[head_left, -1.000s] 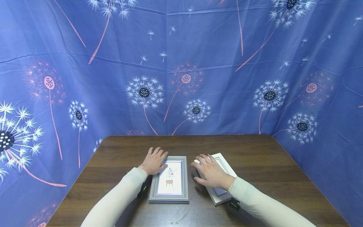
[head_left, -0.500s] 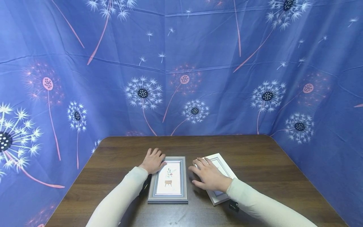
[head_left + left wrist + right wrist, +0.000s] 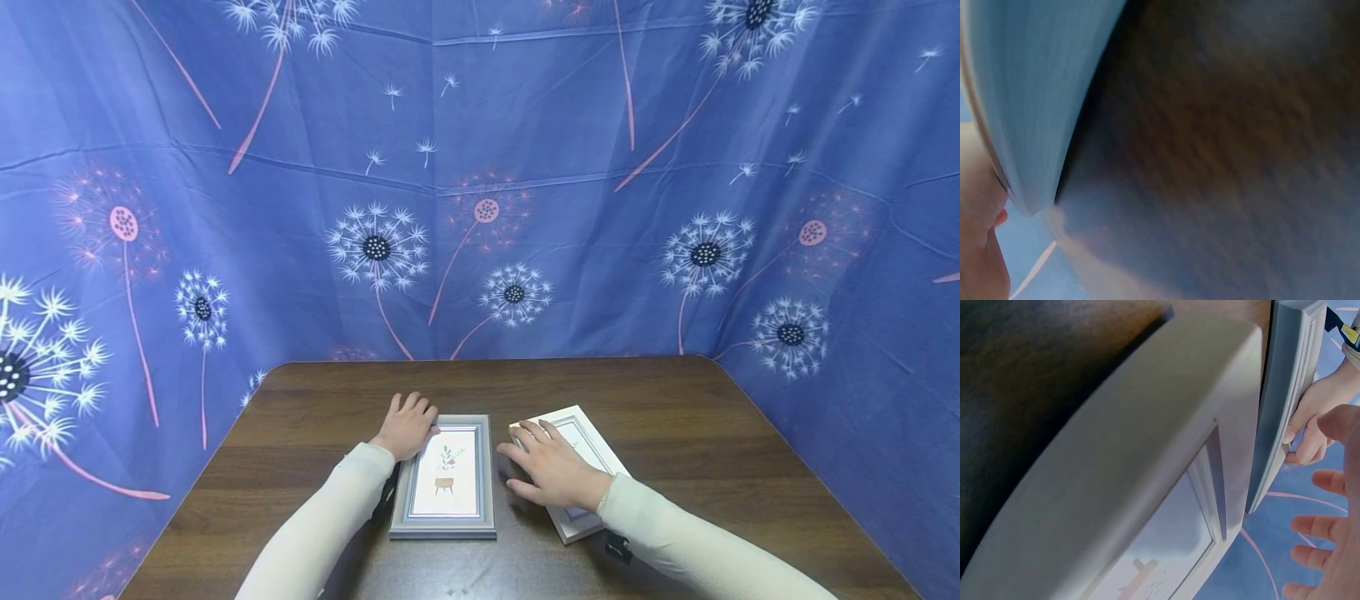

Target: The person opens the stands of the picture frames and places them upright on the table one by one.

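My left hand (image 3: 405, 429) lies at the upper left corner of a grey picture frame (image 3: 489, 479). Its thumb overlaps the frame's face and its fingers stretch past the corner. The frame shows a potted plant print (image 3: 446, 473). In the left wrist view the frame's blue-grey side (image 3: 1041, 81) fills the upper left. Over a white picture frame (image 3: 600, 437), set at a slant, my right hand (image 3: 558, 471) spreads relaxed fingers. The right wrist view shows those fingers (image 3: 1316, 553) apart from the white frame's face. That hand hides much of its picture.
Both frames lie on a brown wooden table (image 3: 300, 442), a narrow strip of wood between them. A blue curtain (image 3: 600, 208) with dandelion prints hangs behind and at both sides of the table.
The right hand has shifted slightly left over the white frame, showing more of its upper right. The left hand stays at the grey frame's corner. The whole head view has drifted slightly.
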Tool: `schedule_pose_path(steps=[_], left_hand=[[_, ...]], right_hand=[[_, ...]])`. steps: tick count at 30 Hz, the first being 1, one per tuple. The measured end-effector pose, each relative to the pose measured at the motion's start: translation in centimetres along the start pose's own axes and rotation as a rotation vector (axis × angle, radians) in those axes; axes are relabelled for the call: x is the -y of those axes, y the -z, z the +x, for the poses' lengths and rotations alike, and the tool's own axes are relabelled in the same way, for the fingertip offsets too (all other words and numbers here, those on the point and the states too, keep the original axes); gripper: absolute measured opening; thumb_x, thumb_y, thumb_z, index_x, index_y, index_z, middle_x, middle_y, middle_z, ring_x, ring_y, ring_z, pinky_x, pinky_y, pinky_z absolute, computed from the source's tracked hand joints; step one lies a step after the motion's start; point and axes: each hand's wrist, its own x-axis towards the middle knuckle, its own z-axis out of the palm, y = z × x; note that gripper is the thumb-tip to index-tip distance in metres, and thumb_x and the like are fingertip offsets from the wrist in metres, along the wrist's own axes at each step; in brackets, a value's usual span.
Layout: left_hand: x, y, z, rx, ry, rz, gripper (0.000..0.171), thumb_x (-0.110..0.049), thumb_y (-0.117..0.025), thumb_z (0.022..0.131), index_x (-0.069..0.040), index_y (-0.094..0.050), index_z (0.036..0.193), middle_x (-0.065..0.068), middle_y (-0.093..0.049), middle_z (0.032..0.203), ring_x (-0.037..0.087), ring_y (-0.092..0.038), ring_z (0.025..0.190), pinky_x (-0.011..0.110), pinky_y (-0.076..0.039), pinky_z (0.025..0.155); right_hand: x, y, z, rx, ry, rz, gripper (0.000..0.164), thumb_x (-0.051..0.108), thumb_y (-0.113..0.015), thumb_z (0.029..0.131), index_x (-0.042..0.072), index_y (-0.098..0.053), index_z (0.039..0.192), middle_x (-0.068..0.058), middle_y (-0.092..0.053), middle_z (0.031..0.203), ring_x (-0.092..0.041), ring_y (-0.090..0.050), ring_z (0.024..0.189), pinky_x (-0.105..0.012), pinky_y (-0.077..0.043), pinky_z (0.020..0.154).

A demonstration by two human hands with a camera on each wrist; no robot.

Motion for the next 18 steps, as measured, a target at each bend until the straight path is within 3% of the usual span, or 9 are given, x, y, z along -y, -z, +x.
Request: schedule_pose_path(steps=[8, 13, 18], left_hand=[[0.1, -0.1, 0.2, -0.033, -0.014, 0.003, 0.027, -0.037, -0.051, 0.102, -0.015, -0.06, 0.115, 0.006, -0.058, 0.122, 0.031, -0.043, 0.127, 0.055, -0.029, 0.106], [0.3, 0.5, 0.3, -0.089, -0.035, 0.015, 0.026, -0.037, -0.051, 0.102, -0.016, -0.06, 0.115, 0.004, -0.061, 0.119, 0.03, -0.046, 0.123, 0.055, -0.03, 0.103], [0.5, 1.2, 0.2, -0.089, -0.036, 0.02, 0.026, -0.038, -0.048, 0.104, -0.017, -0.058, 0.115, 0.002, -0.063, 0.117, 0.03, -0.047, 0.122, 0.055, -0.03, 0.103]], right_hand=[[-0.2, 0.0, -0.1, -0.021, -0.008, 0.004, 0.047, 0.043, -0.064, 0.091, 0.017, -0.059, 0.13, -0.014, -0.057, 0.131, -0.035, -0.05, 0.125, -0.055, -0.038, 0.101], [-0.6, 0.4, -0.2, -0.02, -0.037, 0.048, 0.048, 0.04, -0.064, 0.092, 0.014, -0.058, 0.131, -0.016, -0.055, 0.133, -0.038, -0.048, 0.127, -0.059, -0.037, 0.102], [-1.1, 0.8, -0.5, -0.043, -0.061, 0.058, 0.049, 0.04, -0.064, 0.092, 0.014, -0.058, 0.132, -0.016, -0.054, 0.133, -0.04, -0.048, 0.127, -0.059, -0.036, 0.103]])
